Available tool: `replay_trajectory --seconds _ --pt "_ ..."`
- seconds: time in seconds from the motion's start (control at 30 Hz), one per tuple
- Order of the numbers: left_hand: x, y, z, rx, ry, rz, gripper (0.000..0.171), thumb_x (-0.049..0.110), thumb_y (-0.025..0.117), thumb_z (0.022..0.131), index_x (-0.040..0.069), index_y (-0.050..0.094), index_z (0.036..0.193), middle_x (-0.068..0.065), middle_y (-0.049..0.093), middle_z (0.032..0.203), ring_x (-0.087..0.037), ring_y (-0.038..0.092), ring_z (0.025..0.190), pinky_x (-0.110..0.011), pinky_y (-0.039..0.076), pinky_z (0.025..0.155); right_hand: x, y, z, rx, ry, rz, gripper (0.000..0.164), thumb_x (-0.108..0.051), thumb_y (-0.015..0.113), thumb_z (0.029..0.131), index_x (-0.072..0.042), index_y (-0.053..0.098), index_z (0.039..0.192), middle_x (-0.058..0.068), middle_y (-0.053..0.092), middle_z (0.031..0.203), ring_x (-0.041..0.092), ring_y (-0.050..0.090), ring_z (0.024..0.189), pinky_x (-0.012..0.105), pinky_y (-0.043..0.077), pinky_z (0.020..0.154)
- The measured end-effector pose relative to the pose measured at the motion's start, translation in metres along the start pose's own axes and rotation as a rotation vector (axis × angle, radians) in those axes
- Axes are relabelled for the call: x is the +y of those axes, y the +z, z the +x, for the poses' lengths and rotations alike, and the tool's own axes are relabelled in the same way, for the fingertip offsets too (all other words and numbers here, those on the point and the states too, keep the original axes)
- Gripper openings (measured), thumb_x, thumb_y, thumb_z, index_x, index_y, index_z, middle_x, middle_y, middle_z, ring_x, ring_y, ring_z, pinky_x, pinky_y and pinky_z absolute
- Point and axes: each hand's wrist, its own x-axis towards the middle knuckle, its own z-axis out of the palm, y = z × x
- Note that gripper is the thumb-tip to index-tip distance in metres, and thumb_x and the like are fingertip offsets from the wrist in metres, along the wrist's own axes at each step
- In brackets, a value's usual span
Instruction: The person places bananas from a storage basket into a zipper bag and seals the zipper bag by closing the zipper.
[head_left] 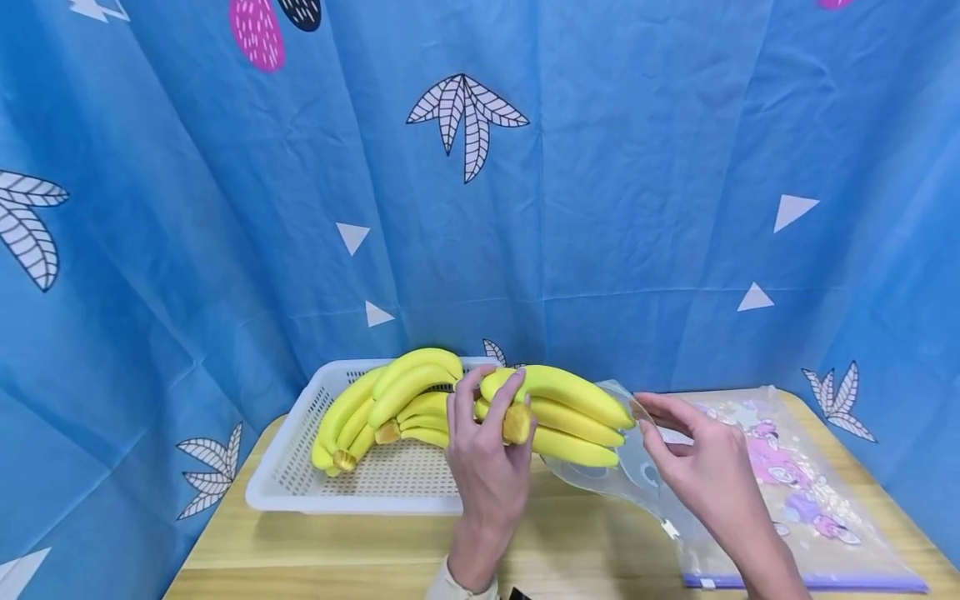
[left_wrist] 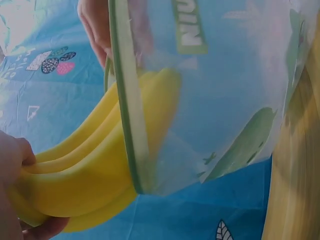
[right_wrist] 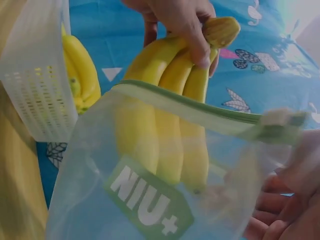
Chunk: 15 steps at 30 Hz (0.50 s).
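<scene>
My left hand (head_left: 487,467) grips a bunch of yellow bananas (head_left: 573,404) around its stem end. The lower part of that bunch sits inside the mouth of a clear zip bag (right_wrist: 90,185) with a green zip strip and a "NIU+" label, as the right wrist view shows. With thumb and fingers, my right hand (head_left: 705,458) pinches the bag's rim at its right side. Other banana bunches (head_left: 408,400) lie in a white perforated plastic basket (head_left: 281,467), to the left of my left hand.
A second clear zip bag (head_left: 798,467) with pink cartoon prints and a purple zip lies flat on the wooden table (head_left: 315,554), behind and right of my right hand. A blue patterned cloth (head_left: 600,208) hangs right behind the table.
</scene>
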Motion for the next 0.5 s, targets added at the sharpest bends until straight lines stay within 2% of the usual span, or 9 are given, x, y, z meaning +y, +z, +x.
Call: replay_trajectory --seconds 0.1,0.27,0.37,0.47,0.5 --pt "-0.002 0.001 0.001 0.001 0.009 0.018 0.031 0.014 0.078 0.087 0.019 0.078 0.118 -0.011 0.063 0.127 -0.029 0.06 0.105 -0.043 0.058 0.069 -0.001 0.0 -0.002 -0.015 -0.002 -0.001 0.033 0.0 0.075 0.09 -0.007 0.073 0.122 0.012 0.075 0.114 0.033 0.072 0.102 0.031 0.062 0.068" --pt "0.001 0.008 -0.007 -0.096 0.043 0.031 0.044 0.005 0.086 0.076 0.02 0.077 0.117 -0.006 0.064 0.126 -0.024 0.061 0.099 -0.031 0.057 0.06 -0.003 0.007 -0.005 0.028 -0.052 0.029 0.032 0.007 0.073 0.088 -0.006 0.075 0.117 0.009 0.076 0.11 0.029 0.073 0.1 0.018 0.058 0.07" --pt "0.005 0.015 -0.016 -0.139 0.053 0.036 0.051 0.001 0.088 0.068 0.02 0.077 0.114 -0.004 0.065 0.125 -0.022 0.06 0.095 -0.029 0.056 0.063 -0.004 0.012 -0.007 0.05 -0.083 0.06 0.031 0.01 0.074 0.086 -0.005 0.076 0.114 0.009 0.077 0.107 0.029 0.074 0.098 0.011 0.054 0.07" --pt "0.006 0.022 -0.022 -0.139 0.038 0.053 0.05 -0.001 0.088 0.066 0.02 0.077 0.111 -0.003 0.064 0.123 -0.022 0.059 0.095 -0.031 0.056 0.069 -0.007 0.014 -0.009 0.059 -0.085 0.064 0.031 0.009 0.075 0.086 -0.005 0.076 0.113 0.009 0.077 0.107 0.03 0.074 0.097 0.008 0.052 0.07" --pt "0.007 0.023 -0.023 -0.132 0.022 0.057 0.05 -0.002 0.087 0.066 0.019 0.077 0.11 -0.003 0.064 0.123 -0.022 0.058 0.096 -0.032 0.056 0.071 -0.008 0.014 -0.01 0.055 -0.08 0.066 0.031 0.009 0.075 0.086 -0.006 0.076 0.114 0.009 0.077 0.107 0.03 0.074 0.098 0.01 0.054 0.07"
